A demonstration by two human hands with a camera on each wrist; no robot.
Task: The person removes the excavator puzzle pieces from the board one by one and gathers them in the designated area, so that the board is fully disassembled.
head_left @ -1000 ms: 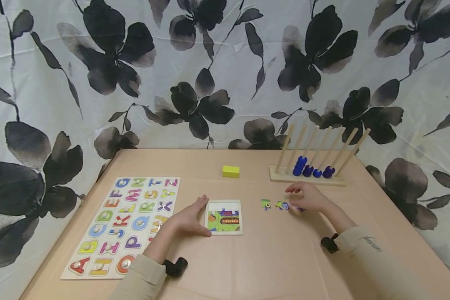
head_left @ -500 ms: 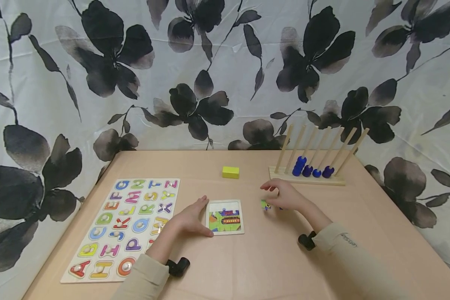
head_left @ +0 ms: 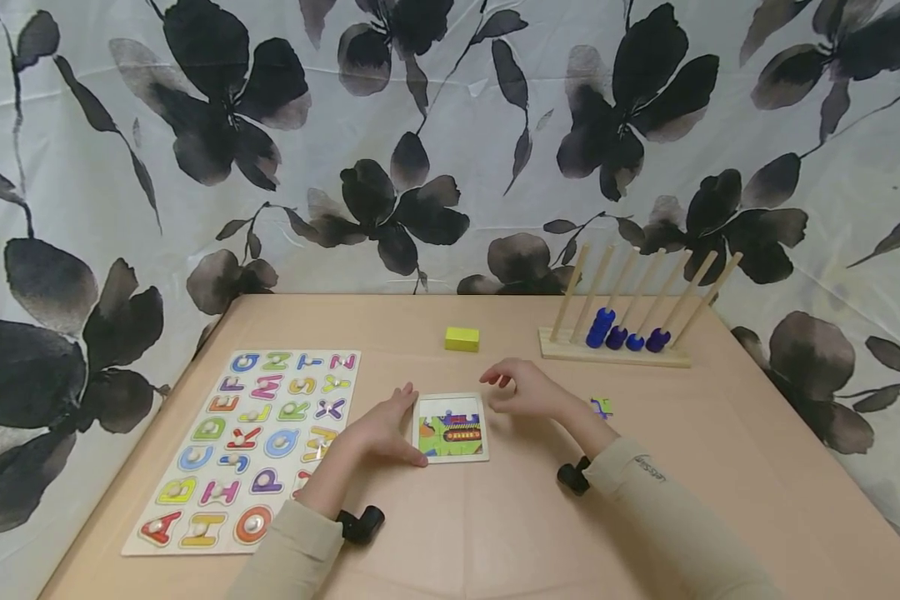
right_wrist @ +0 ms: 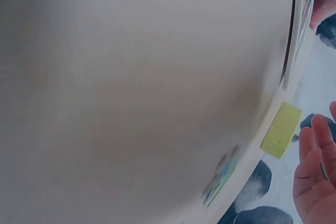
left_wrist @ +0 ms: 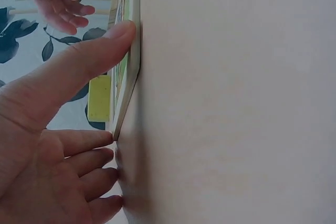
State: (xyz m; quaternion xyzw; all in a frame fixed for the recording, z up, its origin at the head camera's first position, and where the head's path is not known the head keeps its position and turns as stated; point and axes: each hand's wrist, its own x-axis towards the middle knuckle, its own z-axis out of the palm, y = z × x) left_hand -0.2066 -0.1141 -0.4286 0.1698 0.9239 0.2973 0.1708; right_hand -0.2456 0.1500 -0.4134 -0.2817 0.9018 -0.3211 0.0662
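Note:
A small framed jigsaw puzzle (head_left: 451, 461) with a vehicle picture lies on the table. My left hand (head_left: 378, 429) rests against its left side, the thumb on the near edge and fingers straight along the left; the left wrist view shows the thumb on the frame (left_wrist: 135, 59) too. Just past the puzzle's right edge, my right hand (head_left: 528, 392) hovers with loosely bent fingers and nothing visible between them. A loose jigsaw piece (head_left: 602, 407) lies beyond the right forearm. Blurred pieces (right_wrist: 221, 177) show on the table in the right wrist view; my arm may cover others.
A white alphabet board (head_left: 183, 550) with knobbed letters lies at the left, partly under the left forearm. A yellow block (head_left: 462, 339) sits behind the puzzle. At the back right stands a wooden peg stand (head_left: 615, 354) with blue beads. A floral cloth (head_left: 495, 150) hangs behind.
My right hand has moved left from over the loose pieces to beside the puzzle's right edge, uncovering the rightmost piece. The left hand stays at the puzzle.

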